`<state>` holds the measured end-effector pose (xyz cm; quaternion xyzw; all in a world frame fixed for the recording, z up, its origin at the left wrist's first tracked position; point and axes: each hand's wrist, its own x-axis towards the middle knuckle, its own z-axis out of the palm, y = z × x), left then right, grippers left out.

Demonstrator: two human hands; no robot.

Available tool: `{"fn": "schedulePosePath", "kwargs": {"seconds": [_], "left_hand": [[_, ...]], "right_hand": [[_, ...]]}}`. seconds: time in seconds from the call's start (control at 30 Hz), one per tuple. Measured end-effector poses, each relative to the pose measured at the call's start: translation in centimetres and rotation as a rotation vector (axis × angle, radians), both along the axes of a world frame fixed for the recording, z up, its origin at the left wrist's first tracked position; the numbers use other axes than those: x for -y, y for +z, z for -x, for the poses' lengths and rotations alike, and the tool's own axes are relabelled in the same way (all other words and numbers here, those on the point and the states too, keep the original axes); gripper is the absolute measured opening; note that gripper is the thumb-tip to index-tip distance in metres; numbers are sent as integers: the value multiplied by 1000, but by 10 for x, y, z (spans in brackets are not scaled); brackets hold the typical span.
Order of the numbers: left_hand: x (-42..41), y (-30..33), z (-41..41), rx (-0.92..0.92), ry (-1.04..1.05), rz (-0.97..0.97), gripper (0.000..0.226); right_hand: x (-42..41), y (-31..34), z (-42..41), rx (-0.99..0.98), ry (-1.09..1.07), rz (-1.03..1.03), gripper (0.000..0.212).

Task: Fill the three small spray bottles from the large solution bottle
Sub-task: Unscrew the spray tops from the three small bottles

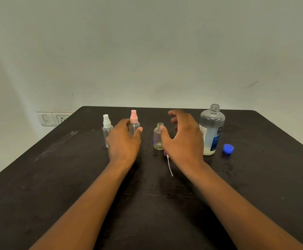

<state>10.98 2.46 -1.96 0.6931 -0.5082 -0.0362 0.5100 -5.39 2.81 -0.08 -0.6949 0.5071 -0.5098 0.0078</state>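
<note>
Three small clear spray bottles stand in a row on the dark table [75,177]. The white-capped bottle [106,127] is at the left and the pink-capped bottle [134,121] beside it. The third bottle [158,137] stands uncapped; its purple spray head with a white dip tube [169,165] lies on the table below it, partly hidden. The large solution bottle [212,129] stands open at the right. My left hand [122,141] curls round the pink-capped bottle's body. My right hand [183,138] hovers with spread fingers between the uncapped bottle and the large bottle, holding nothing.
A blue cap [228,149] lies on the table right of the large bottle. A wall switch and socket plate [54,119] sits behind the table's left far corner. The plain wall rises just behind the table's far edge.
</note>
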Motion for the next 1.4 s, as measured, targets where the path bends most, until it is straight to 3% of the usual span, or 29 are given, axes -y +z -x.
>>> {"fn": "schedulePosePath", "kwargs": {"seconds": [0.1,0.23,0.47,0.63,0.8,0.9,1.03,1.2,1.33,1.4], "left_hand": [[-8,10,4,31,16,157,38],[-17,16,12,102,-125,323,34],[-16,12,13,248,-312,416,39],[-14,10,9,293,-365,417,37],[-12,11,3,368,-409,453,35],[-10,11,-3,404,-433,442,37],[-8,10,-4,376,-431,460,35],[-7,9,-5,383,-420,437,41],[-8,10,-5,378,-429,433,39],[-8,11,-5,377,-426,433,36]], "right_hand": [[-1,3,-1,80,72,134,32],[-6,9,-5,243,222,144,23],[-7,15,-2,388,239,111,26],[-5,16,0,344,193,76,34],[-2,13,-2,364,259,49,20],[-1,12,-1,258,308,64,13],[-3,11,-1,161,378,144,22],[-4,11,-1,172,214,118,29],[-4,12,-1,135,245,110,15],[-5,11,-1,108,252,139,21]]}}
